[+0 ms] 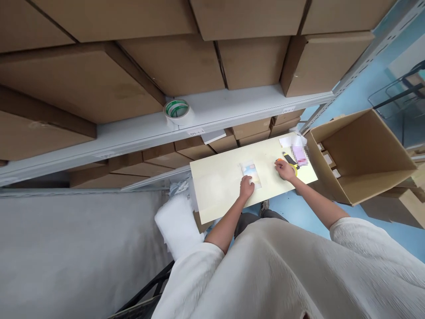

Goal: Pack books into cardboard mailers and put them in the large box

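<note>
A small, colourful printed packet (249, 170) lies flat on the cream tabletop (219, 177), with what looks like a clear margin around it. My left hand (246, 187) rests at the packet's near left edge, fingers curled and pressing on it. Further right, my right hand (284, 170) is closed above the board, its fingertips pinched beside a small orange thing (278, 161). Whether they hold it is too small to tell. A yellow ring-shaped roll (295, 169) sits partly hidden behind that hand, and a black-and-yellow tool (290, 158) lies just beyond.
A pink packet (300, 154) lies at the tabletop's far right. Beside it stands a large open carton (368, 155) with small boxes inside. A shelf (226, 104) holding cartons and a tape roll (177, 111) overhangs the back. White padded wrapping (177, 226) bulges at the left.
</note>
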`<action>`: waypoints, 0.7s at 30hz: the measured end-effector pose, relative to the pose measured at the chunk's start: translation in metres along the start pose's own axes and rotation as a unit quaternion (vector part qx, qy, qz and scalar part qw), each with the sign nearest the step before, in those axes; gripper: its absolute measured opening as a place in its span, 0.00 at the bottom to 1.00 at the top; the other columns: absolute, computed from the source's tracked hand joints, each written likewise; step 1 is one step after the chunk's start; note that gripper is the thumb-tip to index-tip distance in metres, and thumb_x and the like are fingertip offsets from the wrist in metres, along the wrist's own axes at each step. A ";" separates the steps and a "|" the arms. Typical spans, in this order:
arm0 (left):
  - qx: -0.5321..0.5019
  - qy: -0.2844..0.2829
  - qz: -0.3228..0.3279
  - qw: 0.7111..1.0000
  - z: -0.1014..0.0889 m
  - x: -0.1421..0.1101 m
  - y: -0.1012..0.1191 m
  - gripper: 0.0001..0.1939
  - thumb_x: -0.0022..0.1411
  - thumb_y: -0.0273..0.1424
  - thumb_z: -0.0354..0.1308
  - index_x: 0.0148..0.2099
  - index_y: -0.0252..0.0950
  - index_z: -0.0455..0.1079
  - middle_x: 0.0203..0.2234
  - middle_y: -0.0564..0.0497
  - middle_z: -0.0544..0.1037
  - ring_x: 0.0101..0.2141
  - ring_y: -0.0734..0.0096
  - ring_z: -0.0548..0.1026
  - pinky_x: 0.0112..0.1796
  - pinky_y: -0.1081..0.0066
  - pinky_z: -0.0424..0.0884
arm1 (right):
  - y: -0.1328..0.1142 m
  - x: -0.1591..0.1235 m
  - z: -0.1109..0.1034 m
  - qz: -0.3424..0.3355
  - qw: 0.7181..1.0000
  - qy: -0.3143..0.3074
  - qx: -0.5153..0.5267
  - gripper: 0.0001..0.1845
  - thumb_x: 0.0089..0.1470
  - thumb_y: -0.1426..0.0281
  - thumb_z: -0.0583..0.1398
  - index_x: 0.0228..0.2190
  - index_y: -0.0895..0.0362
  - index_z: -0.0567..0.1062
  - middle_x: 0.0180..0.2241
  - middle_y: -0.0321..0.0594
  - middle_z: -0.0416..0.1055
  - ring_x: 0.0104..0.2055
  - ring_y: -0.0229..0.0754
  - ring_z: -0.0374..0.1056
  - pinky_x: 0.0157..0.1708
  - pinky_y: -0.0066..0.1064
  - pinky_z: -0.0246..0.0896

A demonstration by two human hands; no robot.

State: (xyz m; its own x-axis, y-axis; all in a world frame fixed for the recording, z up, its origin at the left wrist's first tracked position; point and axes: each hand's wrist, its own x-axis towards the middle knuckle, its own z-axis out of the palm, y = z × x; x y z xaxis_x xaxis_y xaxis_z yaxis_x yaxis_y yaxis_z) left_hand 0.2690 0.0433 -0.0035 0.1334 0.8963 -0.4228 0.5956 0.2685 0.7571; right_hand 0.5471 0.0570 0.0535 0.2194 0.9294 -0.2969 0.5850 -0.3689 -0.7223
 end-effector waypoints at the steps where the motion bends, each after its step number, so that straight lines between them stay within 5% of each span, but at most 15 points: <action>1: 0.003 0.000 0.001 1.000 0.002 -0.001 0.002 0.21 0.59 0.22 0.59 0.54 0.41 0.75 0.65 0.41 0.74 0.72 0.51 0.65 0.72 0.53 0.60 | 0.006 0.005 -0.016 0.016 0.999 0.016 -0.026 0.15 0.61 0.67 0.62 0.48 0.54 0.83 0.49 0.47 0.83 0.50 0.53 0.77 0.52 0.41 0.70; 5: 0.018 0.002 0.002 1.000 0.010 -0.007 0.007 0.21 0.59 0.22 0.59 0.54 0.41 0.76 0.65 0.42 0.74 0.72 0.50 0.65 0.72 0.52 0.60 | 0.028 0.026 -0.065 0.112 0.984 0.029 -0.132 0.16 0.62 0.65 0.64 0.48 0.58 0.83 0.44 0.50 0.84 0.45 0.54 0.78 0.44 0.38 0.68; 9: 0.026 0.006 0.007 1.000 0.020 -0.013 0.009 0.20 0.61 0.23 0.59 0.54 0.40 0.76 0.64 0.41 0.75 0.72 0.49 0.65 0.72 0.50 0.60 | 0.042 0.048 -0.087 0.159 0.962 -0.006 -0.222 0.20 0.63 0.60 0.66 0.53 0.56 0.81 0.47 0.49 0.84 0.49 0.53 0.78 0.42 0.35 0.66; 21: 0.073 0.025 0.000 0.997 0.035 -0.020 -0.005 0.19 0.62 0.23 0.57 0.53 0.40 0.77 0.61 0.42 0.77 0.69 0.50 0.68 0.71 0.47 0.64 | 0.063 0.095 -0.067 0.167 0.937 -0.077 -0.299 0.19 0.62 0.57 0.66 0.47 0.58 0.80 0.43 0.51 0.79 0.51 0.56 0.75 0.51 0.45 0.65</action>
State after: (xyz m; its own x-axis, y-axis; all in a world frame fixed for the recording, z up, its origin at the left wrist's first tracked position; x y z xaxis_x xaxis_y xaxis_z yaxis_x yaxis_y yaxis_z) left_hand 0.2907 0.0121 -0.0164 0.0958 0.9134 -0.3956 0.7053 0.2181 0.6745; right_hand 0.6567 0.1233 0.0217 0.3798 0.7336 -0.5636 0.8462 -0.5216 -0.1087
